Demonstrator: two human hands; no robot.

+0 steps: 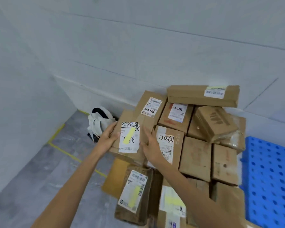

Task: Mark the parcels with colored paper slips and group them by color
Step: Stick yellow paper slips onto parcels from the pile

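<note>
Left hand (108, 137) and right hand (150, 146) are gripping opposite edges of a parcel (127, 116) carrying a yellow slip (128, 136), seemingly resting on the left of the stack (196, 155).

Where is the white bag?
In the head view, the white bag sits on the grey floor by the wall, left of the parcel pile, just beyond the left hand holding a parcel.
</note>
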